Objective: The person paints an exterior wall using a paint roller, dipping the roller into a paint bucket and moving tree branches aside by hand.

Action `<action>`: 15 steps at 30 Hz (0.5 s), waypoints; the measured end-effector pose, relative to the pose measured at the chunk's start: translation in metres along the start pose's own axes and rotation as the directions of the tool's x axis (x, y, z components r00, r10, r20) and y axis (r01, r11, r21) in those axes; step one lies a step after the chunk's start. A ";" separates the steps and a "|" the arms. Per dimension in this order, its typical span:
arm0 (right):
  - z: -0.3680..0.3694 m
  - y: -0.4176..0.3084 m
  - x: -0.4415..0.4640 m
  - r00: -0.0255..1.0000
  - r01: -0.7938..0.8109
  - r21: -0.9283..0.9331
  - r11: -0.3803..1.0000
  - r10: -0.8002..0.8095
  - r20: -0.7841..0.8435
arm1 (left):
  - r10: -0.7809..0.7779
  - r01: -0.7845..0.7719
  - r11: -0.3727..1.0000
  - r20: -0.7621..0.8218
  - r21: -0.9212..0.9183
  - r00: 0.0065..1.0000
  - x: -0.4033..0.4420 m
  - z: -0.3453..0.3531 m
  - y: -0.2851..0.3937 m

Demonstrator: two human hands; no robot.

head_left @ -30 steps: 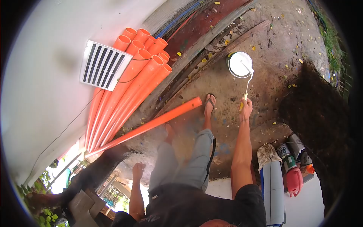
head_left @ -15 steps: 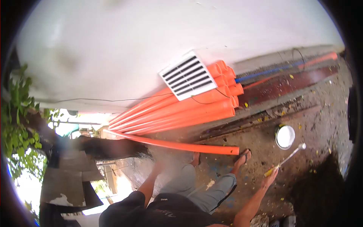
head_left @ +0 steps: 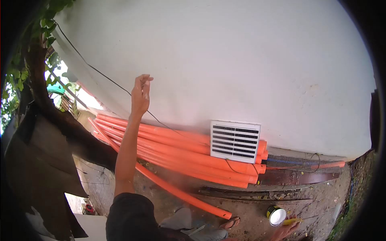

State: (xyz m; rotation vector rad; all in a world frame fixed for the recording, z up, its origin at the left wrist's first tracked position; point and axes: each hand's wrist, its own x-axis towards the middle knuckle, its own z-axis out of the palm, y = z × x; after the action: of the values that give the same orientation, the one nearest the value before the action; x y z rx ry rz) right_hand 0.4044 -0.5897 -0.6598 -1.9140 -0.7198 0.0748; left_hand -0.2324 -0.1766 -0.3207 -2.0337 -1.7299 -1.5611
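My left hand (head_left: 140, 94) is raised in front of the white wall, its fingers loosely bent and apart with nothing visible in them. A thin black cable (head_left: 94, 66) passes behind its wrist. At the lower right, my right hand (head_left: 286, 231) is closed around the yellow handle of a paint roller (head_left: 292, 221). The roller's thin shaft points right towards a blurred whitish head (head_left: 336, 215). Just left of the handle stands an open paint can (head_left: 277, 217) with white paint inside and a dark and yellow label.
Several orange pipes (head_left: 181, 154) lie along the foot of the white wall (head_left: 241, 60). A solar panel (head_left: 235, 141) leans on them. One loose orange pipe (head_left: 185, 197) slants across the ground. A tree trunk (head_left: 72, 128) and a bent dark sheet (head_left: 40, 168) stand at left.
My view has tilted up towards the wall. My left hand has risen from near my lap to in front of the wall. The roller is now beside the can, still in my right hand.
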 end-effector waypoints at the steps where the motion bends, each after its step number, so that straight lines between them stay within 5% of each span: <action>1: 0.015 -0.028 -0.005 1.000 -0.002 0.004 1.000 0.002 0.013 | 0.074 -0.074 0.997 -0.027 -0.002 0.997 0.036 -0.013 0.006; 4: 0.065 -0.105 -0.043 0.996 -0.086 0.053 0.995 0.086 0.011 | 0.554 -0.525 0.827 -0.139 0.199 0.820 0.070 -0.071 0.029; 5: 0.081 -0.129 -0.057 0.992 -0.125 0.078 0.989 0.125 0.010 | 0.753 -0.677 0.653 -0.195 0.339 0.629 0.062 -0.102 0.012; 6: 0.098 -0.150 -0.072 0.986 -0.169 0.105 0.980 0.169 0.012 | 0.793 -0.741 0.587 -0.415 0.325 0.446 0.057 -0.129 -0.028; 7: 0.112 -0.171 -0.086 0.978 -0.208 0.131 0.969 0.209 0.007 | 0.513 -0.634 0.765 -0.700 0.111 0.496 0.053 -0.147 -0.070; 9: 0.138 -0.209 -0.111 0.961 -0.271 0.180 0.946 0.276 0.000 | -0.020 -0.226 0.957 -0.816 -0.183 0.578 0.080 -0.178 -0.169; 11: 0.168 -0.252 -0.127 0.942 -0.327 0.233 0.916 0.335 0.006 | 0.139 -0.156 0.987 -0.620 0.027 0.772 0.126 -0.162 -0.229; 13: 0.203 -0.304 -0.132 0.958 -0.282 0.321 0.904 0.286 0.037 | 0.237 -0.281 0.960 -0.519 -0.005 0.821 0.188 -0.138 -0.229; 14: 0.225 -0.328 -0.125 0.978 -0.107 0.575 0.811 -0.017 0.207 | 0.260 -0.308 0.952 -0.530 -0.002 0.807 0.224 -0.131 -0.219; 15: 0.248 -0.357 -0.120 0.985 -0.049 0.595 0.803 -0.061 0.164 | 0.285 -0.338 0.941 -0.545 0.003 0.789 0.260 -0.130 -0.213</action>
State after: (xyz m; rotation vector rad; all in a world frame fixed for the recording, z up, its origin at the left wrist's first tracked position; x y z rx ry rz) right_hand 0.0564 -0.3506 -0.5009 -1.3003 -0.7136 0.4255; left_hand -0.5118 0.0104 -0.1913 -1.5745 -1.0695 -1.8784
